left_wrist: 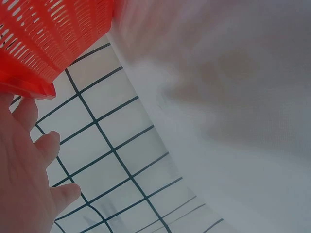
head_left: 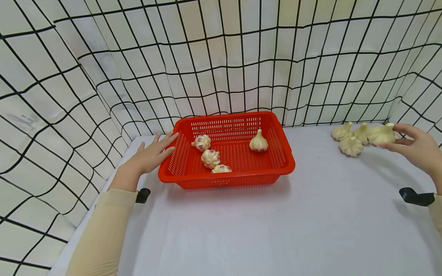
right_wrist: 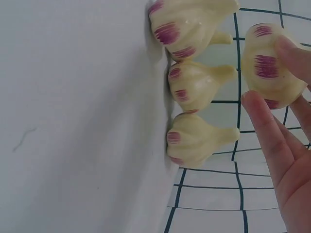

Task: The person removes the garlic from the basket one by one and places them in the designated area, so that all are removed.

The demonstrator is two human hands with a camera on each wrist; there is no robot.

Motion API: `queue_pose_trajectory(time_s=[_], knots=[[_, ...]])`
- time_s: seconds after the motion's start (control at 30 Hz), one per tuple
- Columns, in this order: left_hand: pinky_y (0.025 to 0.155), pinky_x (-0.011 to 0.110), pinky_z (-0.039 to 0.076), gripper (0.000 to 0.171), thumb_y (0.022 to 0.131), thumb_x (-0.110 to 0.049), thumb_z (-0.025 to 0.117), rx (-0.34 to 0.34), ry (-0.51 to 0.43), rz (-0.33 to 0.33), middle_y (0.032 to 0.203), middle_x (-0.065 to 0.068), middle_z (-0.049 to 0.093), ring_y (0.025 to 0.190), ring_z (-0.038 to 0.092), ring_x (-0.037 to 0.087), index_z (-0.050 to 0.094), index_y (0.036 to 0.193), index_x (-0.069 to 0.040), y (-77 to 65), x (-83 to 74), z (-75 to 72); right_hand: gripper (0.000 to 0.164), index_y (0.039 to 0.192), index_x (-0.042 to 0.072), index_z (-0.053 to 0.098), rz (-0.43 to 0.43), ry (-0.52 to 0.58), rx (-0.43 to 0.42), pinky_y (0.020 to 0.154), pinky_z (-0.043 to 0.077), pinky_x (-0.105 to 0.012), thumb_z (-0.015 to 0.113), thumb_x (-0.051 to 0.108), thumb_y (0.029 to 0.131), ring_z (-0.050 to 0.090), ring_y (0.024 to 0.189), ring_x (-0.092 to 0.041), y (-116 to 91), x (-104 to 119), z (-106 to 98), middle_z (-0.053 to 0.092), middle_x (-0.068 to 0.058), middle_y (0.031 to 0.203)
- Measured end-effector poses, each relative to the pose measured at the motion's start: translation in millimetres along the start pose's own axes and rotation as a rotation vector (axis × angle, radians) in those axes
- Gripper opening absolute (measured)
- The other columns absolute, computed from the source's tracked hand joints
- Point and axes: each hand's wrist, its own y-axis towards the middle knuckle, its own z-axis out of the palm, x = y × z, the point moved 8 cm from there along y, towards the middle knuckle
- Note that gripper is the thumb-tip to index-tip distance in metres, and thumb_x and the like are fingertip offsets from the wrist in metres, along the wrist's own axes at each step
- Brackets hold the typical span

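Note:
My right hand [head_left: 421, 147] pinches a garlic bulb [head_left: 380, 135] between thumb and fingers at the far right. In the right wrist view this held bulb [right_wrist: 266, 68], cream with purple streaks, is up off the table. Three more garlic bulbs [head_left: 351, 146] stand close together just left of it. My left hand [head_left: 152, 155] rests with spread, fairly straight fingers against the left rim of a red plastic basket [head_left: 193, 178]. In the left wrist view its fingertips touch the basket's rim [left_wrist: 34, 90]. Several garlic bulbs [head_left: 210, 158] lie inside the basket, one upright on the right [head_left: 258, 142].
A white table [head_left: 276, 226] spreads under everything. Black netting [head_left: 221, 61] over white walls encloses the back and sides, close behind the basket and the garlic. Black wrist mounts [head_left: 416, 196] show at both wrists.

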Motion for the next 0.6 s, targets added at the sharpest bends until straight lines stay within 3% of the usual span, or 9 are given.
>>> queue_pose_trajectory(time_s=[0.07,0.1,0.13,0.23,0.33,0.37,0.43,0.6], knots=[[0.113,0.074,-0.012,0.065,0.110,-0.050,0.033,-0.002,-0.001,0.000,0.173,0.006,0.002,0.155,-0.008,0.041,0.012,0.167,-0.026,-0.2,-0.1,-0.3,0.073,0.153,-0.013,0.027,0.026,-0.014,0.021,0.081,0.057,-0.021,0.065,0.025,0.103,0.051,0.093,0.009,-0.3,-5.3,0.6,0.025,-0.041,0.156],[0.113,0.074,-0.012,0.065,0.110,-0.049,0.033,-0.003,-0.001,0.000,0.173,0.006,0.002,0.155,-0.008,0.041,0.012,0.167,-0.026,-0.3,-0.3,-0.4,0.074,0.153,-0.013,0.027,0.040,-0.029,0.033,0.083,0.059,-0.032,0.065,0.026,0.103,0.055,0.096,-0.001,-0.2,-8.4,0.8,0.025,-0.041,0.156],[0.113,0.074,-0.012,0.065,0.110,-0.049,0.034,-0.003,-0.002,0.000,0.173,0.006,0.002,0.155,-0.008,0.041,0.012,0.167,-0.026,-0.3,-0.4,-0.4,0.075,0.152,-0.014,0.027,0.051,-0.044,0.043,0.082,0.060,-0.034,0.065,0.027,0.103,0.055,0.096,-0.006,-0.1,-11.6,1.1,0.026,-0.041,0.155],[0.112,0.074,-0.012,0.065,0.110,-0.049,0.034,-0.004,-0.006,0.001,0.173,0.006,0.003,0.155,-0.008,0.041,0.012,0.167,-0.026,-0.6,-0.8,-0.1,0.074,0.151,-0.016,0.026,0.060,-0.056,0.071,0.081,0.059,-0.048,0.064,0.026,0.103,0.053,0.111,-0.048,0.2,-18.0,3.6,0.026,-0.043,0.153],[0.112,0.074,-0.012,0.065,0.110,-0.049,0.034,-0.003,-0.009,0.001,0.173,0.006,0.003,0.155,-0.009,0.042,0.012,0.167,-0.026,-1.1,-1.0,0.1,0.074,0.151,-0.018,0.025,0.055,-0.057,0.086,0.082,0.058,-0.050,0.063,0.025,0.104,0.050,0.117,-0.056,0.6,-22.7,6.3,0.027,-0.045,0.151],[0.112,0.074,-0.012,0.065,0.110,-0.048,0.034,-0.003,-0.009,0.001,0.173,0.007,0.003,0.155,-0.009,0.042,0.012,0.167,-0.026,-1.3,-1.1,0.0,0.074,0.151,-0.018,0.024,0.054,-0.050,0.093,0.085,0.052,-0.063,0.062,0.025,0.104,0.042,0.120,-0.064,0.7,-23.6,7.4,0.026,-0.046,0.151],[0.112,0.074,-0.012,0.065,0.110,-0.048,0.034,-0.003,-0.010,0.001,0.173,0.007,0.003,0.155,-0.009,0.042,0.012,0.167,-0.026,-1.6,-1.3,-0.3,0.075,0.151,-0.018,0.022,0.057,-0.051,0.096,0.088,0.047,-0.070,0.061,0.026,0.105,0.041,0.121,-0.065,1.3,-26.4,9.0,0.025,-0.046,0.151],[0.113,0.074,-0.012,0.065,0.109,-0.049,0.034,-0.005,-0.011,0.001,0.173,0.006,0.002,0.155,-0.009,0.042,0.012,0.167,-0.026,-1.5,-1.7,-0.7,0.076,0.150,-0.019,0.022,0.067,-0.052,0.100,0.092,0.043,-0.072,0.061,0.027,0.105,0.039,0.123,-0.066,1.9,-32.4,12.6,0.023,-0.046,0.152]])
